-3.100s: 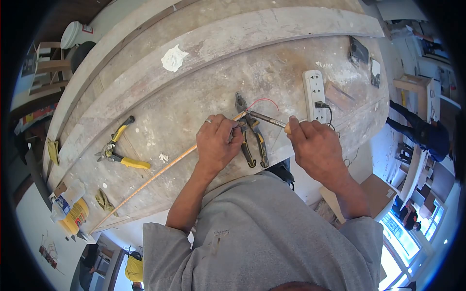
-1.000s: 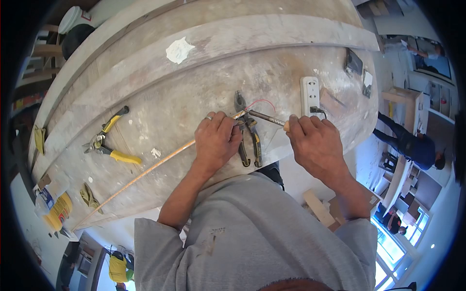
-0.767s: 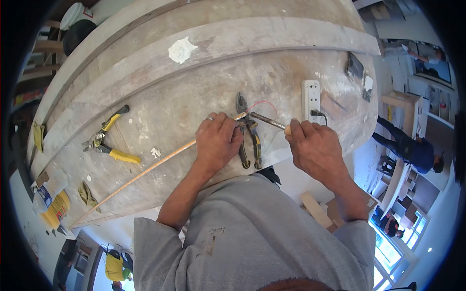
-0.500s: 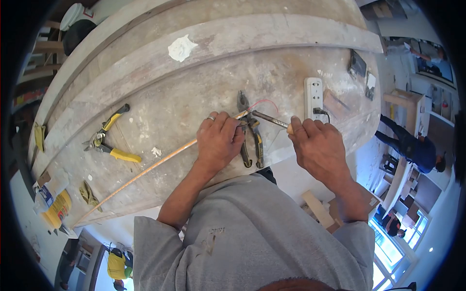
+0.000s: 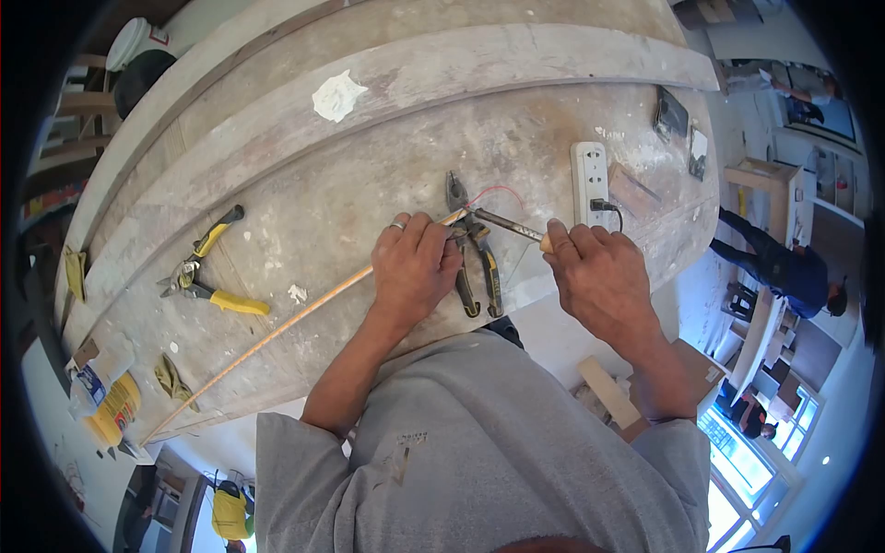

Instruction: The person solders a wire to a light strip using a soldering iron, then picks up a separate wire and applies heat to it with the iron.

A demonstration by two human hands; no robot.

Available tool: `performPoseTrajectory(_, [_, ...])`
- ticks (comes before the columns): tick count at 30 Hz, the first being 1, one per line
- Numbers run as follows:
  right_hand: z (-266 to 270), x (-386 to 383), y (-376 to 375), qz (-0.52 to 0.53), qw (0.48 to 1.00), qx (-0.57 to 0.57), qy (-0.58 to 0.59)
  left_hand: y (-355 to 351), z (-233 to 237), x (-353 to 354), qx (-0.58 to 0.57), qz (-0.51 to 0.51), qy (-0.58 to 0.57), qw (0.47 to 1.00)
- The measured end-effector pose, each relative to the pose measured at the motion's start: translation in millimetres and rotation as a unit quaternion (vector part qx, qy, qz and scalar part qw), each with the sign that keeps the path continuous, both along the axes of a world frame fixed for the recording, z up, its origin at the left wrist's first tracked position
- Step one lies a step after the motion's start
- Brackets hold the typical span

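Observation:
My left hand (image 5: 411, 272) is closed on a long, thin LED strip (image 5: 309, 311), gripping it near its end beside the pliers. The strip runs down to the lower left across the table. Black-and-yellow pliers (image 5: 489, 267) lie under the strip's end, with their jaws pointing away from me. My right hand (image 5: 599, 281) is wrapped round the handle of a soldering iron (image 5: 509, 224). Its tip is at the strip's end; whether they touch is too small to tell. A thin red wire (image 5: 505, 189) curves away from that spot.
A white power strip (image 5: 590, 180) with a plug stands to the right. Yellow-handled snips (image 5: 214, 267) lie left. A phone (image 5: 671, 115) sits far right, a yellow bottle (image 5: 115, 410) lower left. A long board (image 5: 442, 69) crosses the table's back. Other people are in the background.
The view has shifted slightly, moving the table items a little left. Both hands keep their places at the strip and the soldering iron.

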State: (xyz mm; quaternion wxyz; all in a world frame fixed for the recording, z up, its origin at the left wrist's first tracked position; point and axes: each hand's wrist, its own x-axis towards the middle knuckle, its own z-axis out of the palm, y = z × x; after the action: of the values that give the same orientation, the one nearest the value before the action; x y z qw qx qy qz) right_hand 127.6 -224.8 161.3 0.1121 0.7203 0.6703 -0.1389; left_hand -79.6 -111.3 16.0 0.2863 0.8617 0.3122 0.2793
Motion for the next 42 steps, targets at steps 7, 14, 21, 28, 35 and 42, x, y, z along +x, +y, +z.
performPoseTrajectory(7, [0.6, -3.7, -0.6, 0.014, 1.0, 0.015, -0.012, 1.6, -1.7, 0.6, -0.026, 0.017, -0.035, 0.999])
performPoseTrajectory(14, [0.9, -6.8, -2.2, 0.015, 1.0, 0.01, -0.02, 4.3, -4.4, -1.2, -0.022, 0.004, -0.069, 0.997])
performPoseTrajectory(21, [-1.8, -7.7, -5.9, 0.027, 0.999, 0.009, -0.029, 8.4, 4.9, 0.1, -0.238, 0.04, -0.096, 0.966])
performPoseTrajectory(28, [-2.6, -9.1, -8.6, 0.034, 0.999, 0.011, -0.033, 30.9, 15.7, 11.5, -0.249, 0.012, -0.071, 0.966])
performPoseTrajectory(35, [-6.2, -11.6, -13.3, 0.03, 0.998, 0.03, -0.035, 44.1, 9.2, 22.6, -0.436, 0.049, -0.125, 0.89])
performPoseTrajectory(42, [-10.4, -9.7, -16.6, 0.026, 0.997, 0.054, -0.039, 53.5, 7.6, 2.1, -0.385, 0.083, -0.211, 0.895])
